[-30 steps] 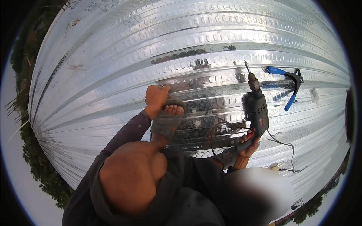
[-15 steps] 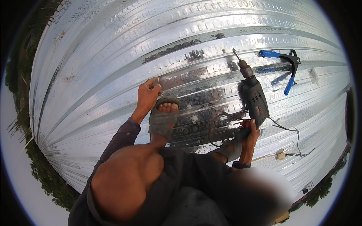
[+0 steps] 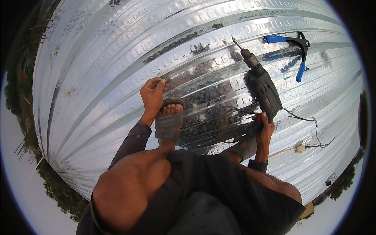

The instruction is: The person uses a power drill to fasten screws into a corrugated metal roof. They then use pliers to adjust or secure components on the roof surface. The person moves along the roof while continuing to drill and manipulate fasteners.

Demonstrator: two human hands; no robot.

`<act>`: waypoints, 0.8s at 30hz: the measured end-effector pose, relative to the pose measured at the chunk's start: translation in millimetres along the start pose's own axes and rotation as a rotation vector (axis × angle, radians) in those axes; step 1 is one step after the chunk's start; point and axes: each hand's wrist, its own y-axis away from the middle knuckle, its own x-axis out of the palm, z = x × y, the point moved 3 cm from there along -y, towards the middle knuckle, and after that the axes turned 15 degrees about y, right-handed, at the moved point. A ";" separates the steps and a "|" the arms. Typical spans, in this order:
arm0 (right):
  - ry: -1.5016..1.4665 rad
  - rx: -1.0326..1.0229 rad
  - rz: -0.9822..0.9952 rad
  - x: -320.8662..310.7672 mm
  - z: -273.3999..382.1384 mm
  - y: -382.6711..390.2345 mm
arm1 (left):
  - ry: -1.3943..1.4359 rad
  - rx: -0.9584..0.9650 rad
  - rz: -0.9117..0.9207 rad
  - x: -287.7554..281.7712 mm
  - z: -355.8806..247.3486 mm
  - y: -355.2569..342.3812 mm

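Note:
My left hand (image 3: pixel 152 96) is closed in a pinch just above the ribbed metal sheet (image 3: pixel 98 84), beside my sandalled left foot (image 3: pixel 170 119). Whatever sits between its fingertips is too small to make out now. On the right, my right hand (image 3: pixel 266 129) grips the handle of a black corded power drill (image 3: pixel 266 88). The drill's bit (image 3: pixel 236 42) points away from me and to the left, over the sheet. Beyond the drill, a hand riveter (image 3: pixel 301 44) with blue grips lies spread on the metal.
The drill's cord (image 3: pixel 313 123) runs right towards a pale plug connection (image 3: pixel 300 148) on the sheet. My right foot (image 3: pixel 244 149) stands behind the drill handle. At the far left, the roof edge (image 3: pixel 35 113) drops off towards trees (image 3: pixel 55 190).
A thin pale pin that stood up from my left fingertips no longer shows, and that hand's fingers have turned. The drill, still in my right hand, and the riveter appear shifted slightly as the view moved.

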 end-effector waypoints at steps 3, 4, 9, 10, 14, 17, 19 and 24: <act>0.014 0.007 -0.001 1.5 -0.7 -0.7 | 0.013 0.018 0.039 2.5 3.2 -3.9; 0.024 0.010 -0.002 0.9 -1.3 -0.7 | -0.047 0.044 0.064 0.4 4.0 -7.4; 0.023 0.003 0.004 -0.7 -2.7 -1.2 | -0.155 0.167 0.058 -0.1 5.6 -12.6; 0.022 -0.002 0.004 -0.3 -3.4 -1.3 | -0.181 0.164 0.059 -1.6 5.6 -13.4; 0.041 -0.022 0.018 -2.8 -12.4 -6.7 | -0.174 0.124 0.070 -11.8 16.7 -17.2; 0.053 -0.021 0.015 -5.3 -14.8 -7.9 | -0.346 0.232 0.061 -5.6 6.3 -14.1; 0.058 -0.013 0.017 -5.6 -13.1 -6.9 | -0.534 0.363 0.099 -1.9 -0.7 -14.7; 0.418 -0.115 -0.032 -9.1 17.0 8.2 | -0.761 0.399 0.154 6.6 -11.4 -14.9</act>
